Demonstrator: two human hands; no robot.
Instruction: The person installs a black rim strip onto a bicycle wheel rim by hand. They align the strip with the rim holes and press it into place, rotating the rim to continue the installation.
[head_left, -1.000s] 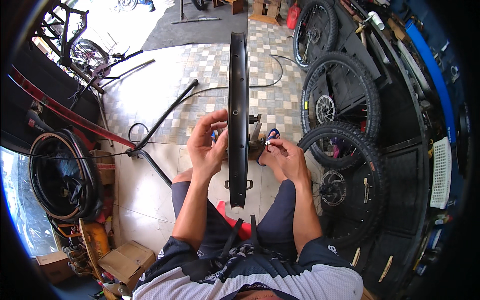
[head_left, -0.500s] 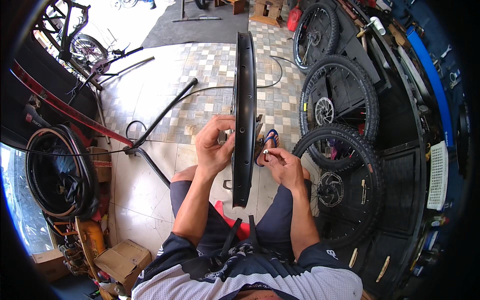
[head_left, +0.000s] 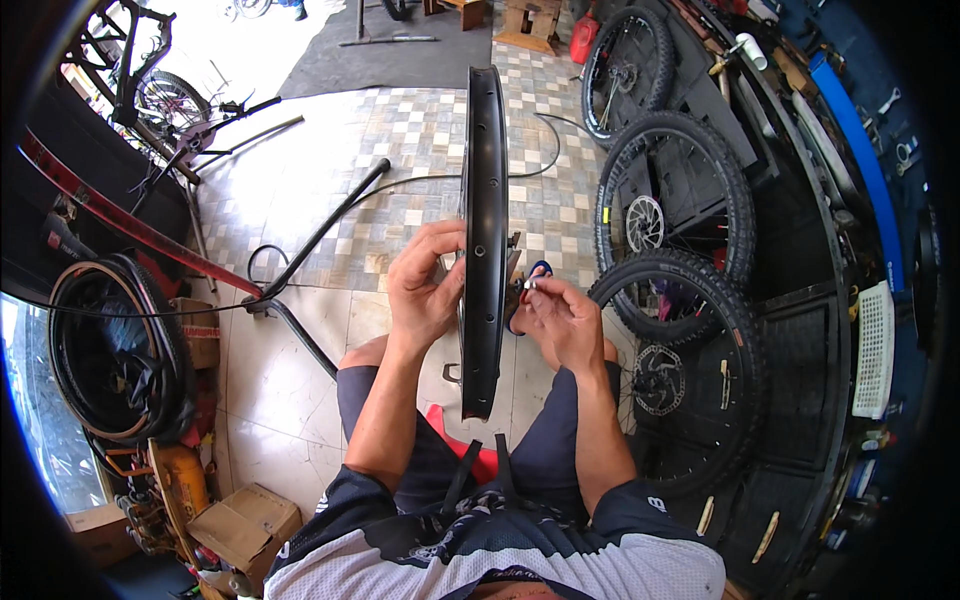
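A black bicycle wheel (head_left: 484, 215) with no tyre stands upright in front of me, edge-on, with small holes along its rim. My left hand (head_left: 425, 285) is at its left side, thumb and fingers curled in against the rim; the fingertips are partly hidden. To the right of the wheel, my right hand (head_left: 568, 325) is closed, pinching a small red-and-silver tool (head_left: 528, 287) between thumb and forefinger, apart from the rim. The tool is too small to make out exactly. Part of a metal stand (head_left: 453, 373) shows low beside the rim.
Several tyred wheels (head_left: 678, 130) lean against a black panel on the right. A repair stand (head_left: 300, 262) with a hose is on the left. Spare tyres (head_left: 70, 400) and a cardboard box (head_left: 243, 527) lie at lower left. A white perforated basket (head_left: 875, 350) hangs far right.
The rim has turned slightly, its near holes shifting away from me. My left hand has moved a little farther away with it. My right hand has risen slightly, still pinching the small tool.
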